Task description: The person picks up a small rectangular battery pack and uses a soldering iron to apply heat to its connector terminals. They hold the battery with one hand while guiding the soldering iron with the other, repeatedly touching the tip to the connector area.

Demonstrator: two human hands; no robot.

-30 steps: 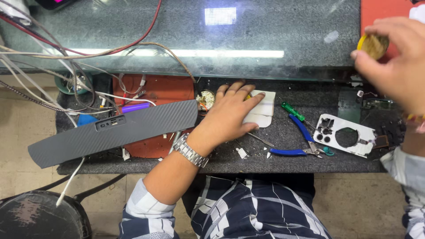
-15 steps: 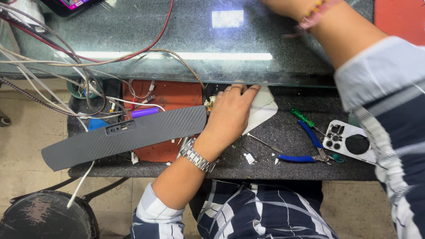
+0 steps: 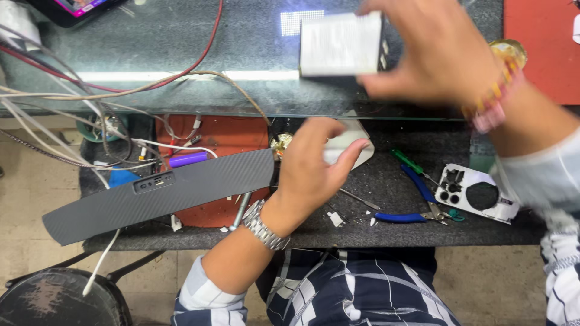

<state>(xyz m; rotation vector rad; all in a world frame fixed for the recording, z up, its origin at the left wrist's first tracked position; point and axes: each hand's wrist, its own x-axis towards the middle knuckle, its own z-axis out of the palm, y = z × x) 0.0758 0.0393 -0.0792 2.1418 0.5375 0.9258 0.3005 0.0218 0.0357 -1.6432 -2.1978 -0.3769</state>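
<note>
Reaching across the glass-topped bench [image 3: 181, 42], the right hand [image 3: 435, 57] hangs at about one o'clock in the head view, fingers and thumb clamped on a small white rectangular box [image 3: 341, 43] with a dark underside; the box is blurred and held clear of the glass. A beaded bracelet [image 3: 492, 102] circles that wrist above a pale striped sleeve. Nearer the middle, the left hand [image 3: 314, 172] is raised with the wrist bent back, fingers half curled and apart, their tips touching a white pad [image 3: 350, 148] that lies on the lower dark shelf; it grips nothing. A metal watch [image 3: 264, 226] sits on that wrist. At nine o'clock a long grey carbon-weave panel [image 3: 157, 193] lies tilted over an orange mat [image 3: 217, 136]. At four o'clock blue-handled pliers [image 3: 417, 202] lie just beside a white plate with round cut-outs [image 3: 477, 193].
</note>
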